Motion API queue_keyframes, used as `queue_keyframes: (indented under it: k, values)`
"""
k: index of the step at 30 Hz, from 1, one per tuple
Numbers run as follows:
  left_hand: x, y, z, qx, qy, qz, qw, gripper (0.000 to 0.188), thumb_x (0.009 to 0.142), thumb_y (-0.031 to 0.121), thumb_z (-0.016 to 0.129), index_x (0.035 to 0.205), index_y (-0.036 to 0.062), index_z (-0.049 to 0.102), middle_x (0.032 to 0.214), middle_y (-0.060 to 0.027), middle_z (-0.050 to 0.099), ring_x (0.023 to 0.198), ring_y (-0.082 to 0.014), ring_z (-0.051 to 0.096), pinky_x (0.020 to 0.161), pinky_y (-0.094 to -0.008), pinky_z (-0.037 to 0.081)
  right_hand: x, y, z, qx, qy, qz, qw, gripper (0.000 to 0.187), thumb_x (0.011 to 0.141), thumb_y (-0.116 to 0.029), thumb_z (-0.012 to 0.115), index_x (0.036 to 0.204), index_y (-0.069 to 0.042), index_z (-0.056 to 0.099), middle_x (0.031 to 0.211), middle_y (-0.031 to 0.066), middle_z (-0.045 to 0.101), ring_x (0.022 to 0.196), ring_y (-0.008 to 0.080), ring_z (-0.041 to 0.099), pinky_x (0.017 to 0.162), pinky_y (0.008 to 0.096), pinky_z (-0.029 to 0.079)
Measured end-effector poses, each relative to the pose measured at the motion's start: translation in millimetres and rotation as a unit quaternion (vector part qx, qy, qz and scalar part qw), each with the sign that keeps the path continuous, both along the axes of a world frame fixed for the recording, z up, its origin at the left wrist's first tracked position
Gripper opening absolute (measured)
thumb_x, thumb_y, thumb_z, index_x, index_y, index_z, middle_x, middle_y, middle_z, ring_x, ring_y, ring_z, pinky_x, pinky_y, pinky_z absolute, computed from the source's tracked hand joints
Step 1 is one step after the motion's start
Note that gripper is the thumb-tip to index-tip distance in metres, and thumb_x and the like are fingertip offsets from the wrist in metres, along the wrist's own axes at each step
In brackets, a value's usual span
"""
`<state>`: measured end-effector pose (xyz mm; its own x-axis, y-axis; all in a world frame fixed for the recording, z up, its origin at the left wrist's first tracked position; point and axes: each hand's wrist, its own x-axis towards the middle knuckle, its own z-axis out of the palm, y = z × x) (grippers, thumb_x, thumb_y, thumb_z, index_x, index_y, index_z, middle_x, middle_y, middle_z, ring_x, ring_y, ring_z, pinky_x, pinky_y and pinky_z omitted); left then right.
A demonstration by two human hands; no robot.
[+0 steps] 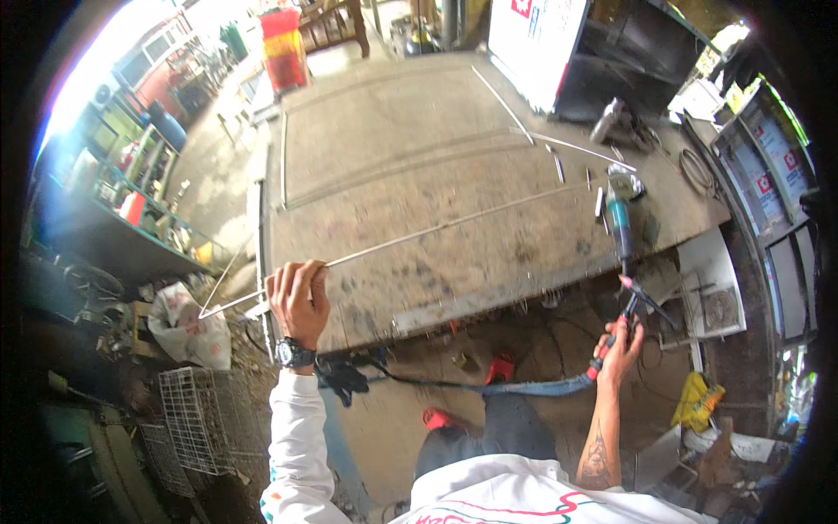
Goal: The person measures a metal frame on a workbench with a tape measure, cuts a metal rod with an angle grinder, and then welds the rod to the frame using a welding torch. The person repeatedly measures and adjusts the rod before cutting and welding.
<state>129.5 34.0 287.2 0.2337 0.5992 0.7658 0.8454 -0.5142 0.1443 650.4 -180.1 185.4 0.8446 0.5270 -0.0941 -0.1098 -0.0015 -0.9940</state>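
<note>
My left hand [298, 301], with a black watch on its wrist, is over the near left corner of the wooden worktable. Its fingers close on a long thin metal rod [445, 224]. The rod runs across the table to the right; its left end sticks out past the edge and bends back. At the table's front right edge, my right hand [618, 349] grips a red-and-black welding torch [608, 348], its nozzle tilted up. From the handle a blue-sleeved cable [541, 387] trails left. Beyond the torch lies a teal angle grinder [621, 225].
Thin metal strips [503, 105] lie on the worktable [393, 131], and another tool [611, 122] sits near its right back. A dark cabinet with a white panel [537, 48] stands behind. Wire cages [196, 419] are at the lower left. A yellow bag [697, 402] lies at the right.
</note>
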Motion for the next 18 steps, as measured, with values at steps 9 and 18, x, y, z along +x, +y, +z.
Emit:
queue_keyframes:
  k: [9, 18]
  values:
    - [-41, 128, 226, 0.206, 0.109, 0.188, 0.954, 0.01, 0.101, 0.017, 0.069, 0.107, 0.0103, 0.074, 0.103, -0.0107, 0.074, 0.096, -0.0358, 0.07, 0.085, -0.0454, 0.052, 58, 102, 13, 0.027, 0.039, 0.046, 0.998, 0.043, 0.109, -0.033, 0.064, 0.143, -0.013, 0.048, 0.094, 0.0064, 0.068, 0.055, 0.01, 0.056, 0.039, 0.0275, 0.042]
    - [-91, 107, 182, -0.068, 0.092, 0.383, 0.917, 0.029, 0.109, 0.034, 0.058, 0.097, 0.0095, 0.07, 0.094, -0.0191, 0.073, 0.091, -0.0456, 0.07, 0.073, -0.0557, 0.051, 133, 211, 28, 0.049, 0.004, 0.135, 0.99, 0.04, 0.11, -0.031, 0.063, 0.141, -0.009, 0.05, 0.098, 0.0087, 0.068, 0.056, 0.0117, 0.057, 0.04, 0.0277, 0.044]
